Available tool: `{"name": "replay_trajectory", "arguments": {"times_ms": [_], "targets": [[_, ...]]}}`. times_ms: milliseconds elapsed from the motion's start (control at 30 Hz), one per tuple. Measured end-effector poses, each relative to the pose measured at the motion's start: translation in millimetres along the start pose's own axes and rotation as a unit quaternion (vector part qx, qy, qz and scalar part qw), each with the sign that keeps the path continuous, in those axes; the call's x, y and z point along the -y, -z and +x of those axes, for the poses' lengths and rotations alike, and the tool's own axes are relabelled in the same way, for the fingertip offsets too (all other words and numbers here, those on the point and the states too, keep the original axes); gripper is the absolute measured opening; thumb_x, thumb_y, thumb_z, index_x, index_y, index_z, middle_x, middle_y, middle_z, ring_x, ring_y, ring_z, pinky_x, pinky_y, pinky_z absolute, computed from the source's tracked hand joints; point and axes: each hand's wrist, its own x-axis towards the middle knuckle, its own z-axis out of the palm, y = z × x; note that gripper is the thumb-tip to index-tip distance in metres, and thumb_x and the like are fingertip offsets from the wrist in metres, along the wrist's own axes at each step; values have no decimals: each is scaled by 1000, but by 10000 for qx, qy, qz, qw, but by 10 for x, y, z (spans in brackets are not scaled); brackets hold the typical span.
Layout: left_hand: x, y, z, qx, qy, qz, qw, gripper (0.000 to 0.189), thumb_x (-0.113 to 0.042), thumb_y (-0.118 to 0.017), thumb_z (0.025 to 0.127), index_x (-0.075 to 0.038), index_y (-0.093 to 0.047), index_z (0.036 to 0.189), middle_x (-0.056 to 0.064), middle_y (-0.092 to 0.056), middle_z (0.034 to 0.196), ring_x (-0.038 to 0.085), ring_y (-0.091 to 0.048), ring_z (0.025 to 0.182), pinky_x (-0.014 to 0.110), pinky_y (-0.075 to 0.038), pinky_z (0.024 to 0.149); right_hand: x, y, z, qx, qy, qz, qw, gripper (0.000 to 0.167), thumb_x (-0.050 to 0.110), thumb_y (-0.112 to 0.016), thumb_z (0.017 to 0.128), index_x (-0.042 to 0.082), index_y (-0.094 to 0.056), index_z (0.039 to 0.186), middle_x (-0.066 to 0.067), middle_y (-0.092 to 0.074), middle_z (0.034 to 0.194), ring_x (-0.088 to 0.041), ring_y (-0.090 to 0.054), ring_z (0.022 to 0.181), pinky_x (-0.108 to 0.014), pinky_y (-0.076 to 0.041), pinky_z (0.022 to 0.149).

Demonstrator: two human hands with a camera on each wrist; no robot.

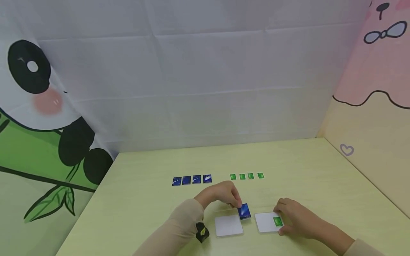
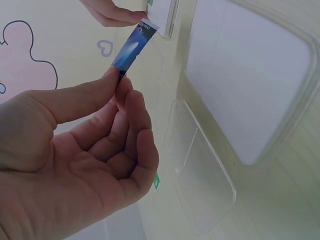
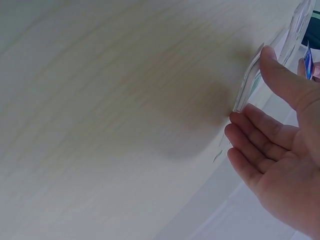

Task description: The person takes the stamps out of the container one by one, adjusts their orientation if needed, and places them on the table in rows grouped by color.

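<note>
My left hand [image 1: 226,193] pinches a small dark blue picture card [image 1: 244,211] between thumb and forefinger, its other fingers curled. In the left wrist view the blue card [image 2: 134,47] is tilted above the table. Below that hand lies a clear plastic case filled with white [image 1: 229,225], and a clear lid [image 2: 200,165] lies beside it. My right hand [image 1: 299,218] holds the right end of a second white-filled clear case [image 1: 266,223], thumb on the near edge and fingertips at the far edge. A small green card [image 1: 277,221] lies on top of that case.
Several dark blue cards [image 1: 192,180] lie in a row farther back on the pale yellow table [image 1: 144,213]. To their right is a row of several small green cards [image 1: 246,176]. A white cloth wall [image 1: 208,89] closes off the back, and printed panels flank both sides.
</note>
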Motion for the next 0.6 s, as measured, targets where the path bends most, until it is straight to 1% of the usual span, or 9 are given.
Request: {"name": "replay_trajectory", "arguments": {"times_ms": [100, 200, 400, 600], "targets": [[15, 24, -12, 20, -9, 51, 10000, 7, -9, -71, 84, -5, -73, 79, 3, -69, 73, 14, -58, 70, 26, -47, 68, 0, 0, -3, 0, 2, -5, 10000, 48, 41, -83, 66, 11, -66, 100, 8, -62, 98, -7, -55, 89, -35, -53, 83], [20, 54, -27, 47, -11, 89, 9999, 7, -8, -71, 84, -4, -73, 79, 4, -70, 74, 13, -58, 70, 25, -46, 67, -5, -3, -3, -21, -4, 15, 10000, 48, 40, -83, 66, 11, -66, 100, 9, -62, 98, -7, -55, 89, -34, -53, 83], [40, 84, -66, 142, 100, 154, 9997, 7, -9, -71, 85, -5, -73, 79, 3, -69, 74, 13, -57, 71, 28, -49, 72, -20, -23, -7, -111, 75, 25, 9999, 48, 40, -83, 66, 11, -66, 99, 9, -62, 97, -7, -56, 88, -33, -53, 82], [75, 125, -96, 199, 96, 46, 9997, 7, -9, -71, 84, -4, -72, 79, 2, -67, 73, 14, -55, 71, 29, -49, 72, -24, -31, -4, -108, 49, 43, 9999, 48, 41, -84, 66, 11, -66, 99, 9, -62, 97, -5, -54, 87, -32, -53, 81]]}}
